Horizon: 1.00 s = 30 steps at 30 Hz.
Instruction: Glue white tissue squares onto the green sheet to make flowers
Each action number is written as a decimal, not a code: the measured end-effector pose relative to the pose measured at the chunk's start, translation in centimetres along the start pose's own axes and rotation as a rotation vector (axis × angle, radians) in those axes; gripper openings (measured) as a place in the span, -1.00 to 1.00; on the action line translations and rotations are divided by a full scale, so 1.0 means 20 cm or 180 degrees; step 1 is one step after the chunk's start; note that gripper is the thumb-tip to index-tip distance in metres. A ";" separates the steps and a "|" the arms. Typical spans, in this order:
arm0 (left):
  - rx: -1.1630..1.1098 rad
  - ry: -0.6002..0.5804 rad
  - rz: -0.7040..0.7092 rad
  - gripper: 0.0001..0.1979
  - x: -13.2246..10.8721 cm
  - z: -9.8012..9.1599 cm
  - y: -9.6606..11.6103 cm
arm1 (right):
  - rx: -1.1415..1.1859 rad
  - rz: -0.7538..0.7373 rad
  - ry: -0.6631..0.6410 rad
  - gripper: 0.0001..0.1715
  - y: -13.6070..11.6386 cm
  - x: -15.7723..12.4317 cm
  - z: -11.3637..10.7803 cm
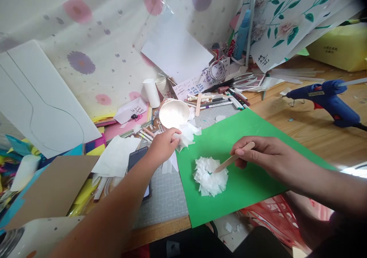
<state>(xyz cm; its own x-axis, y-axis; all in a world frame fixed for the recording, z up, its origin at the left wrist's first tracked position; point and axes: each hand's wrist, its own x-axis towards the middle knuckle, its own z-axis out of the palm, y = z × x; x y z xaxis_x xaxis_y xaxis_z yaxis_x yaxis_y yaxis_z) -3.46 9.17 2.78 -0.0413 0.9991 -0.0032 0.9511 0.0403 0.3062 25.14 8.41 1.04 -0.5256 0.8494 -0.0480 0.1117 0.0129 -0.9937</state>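
Observation:
My right hand is closed around a wooden craft stick. The stick slants down to the left, its tip at the middle of a round cluster of crumpled white tissue paper pieces. This ruffled cluster lies on a green sheet of card, with a little green showing at its centre. To the left, my left hand has its fingers pinched at the edge of a loose pile of white tissue pieces. Just behind that pile stands a white paper bowl.
A blue hot glue gun rests on the wooden table at right. Pens and another craft stick lie behind the card. Under my left forearm are a phone and a grey cutting mat. White paper cups stand by the wall.

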 end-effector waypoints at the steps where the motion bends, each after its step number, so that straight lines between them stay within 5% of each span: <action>1: 0.0025 -0.0009 -0.0011 -0.72 0.00 0.00 -0.01 | 0.0004 0.0003 0.0007 -0.53 0.00 0.00 0.00; 8: 0.0137 -0.0088 0.0043 -0.70 -0.01 -0.01 -0.01 | -0.0070 0.0032 -0.0010 -0.53 -0.03 -0.01 -0.01; 14: 0.0299 -0.0530 0.0563 -0.71 -0.02 -0.07 0.05 | -0.0072 0.0037 0.0015 -0.54 -0.03 -0.01 -0.01; 23: 0.0373 -0.0202 0.0662 -0.86 -0.10 -0.13 0.09 | -0.0059 -0.0022 -0.0004 -0.62 0.00 -0.02 -0.02; 27: 0.0648 0.0160 0.1220 -0.70 -0.14 -0.07 0.16 | -0.0052 -0.0032 0.0037 -0.65 0.01 -0.02 -0.02; 30: 0.1102 0.0376 0.1143 -0.73 -0.15 0.02 0.20 | -0.0054 -0.0041 0.0029 -0.64 0.00 -0.02 -0.02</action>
<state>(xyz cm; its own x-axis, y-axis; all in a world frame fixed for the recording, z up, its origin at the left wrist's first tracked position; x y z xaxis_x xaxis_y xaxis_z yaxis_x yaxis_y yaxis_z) 0.66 6.35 3.65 0.2913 0.9435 0.1580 0.9565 -0.2845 -0.0650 25.65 8.30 1.08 -0.5194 0.8538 -0.0344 0.1195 0.0327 -0.9923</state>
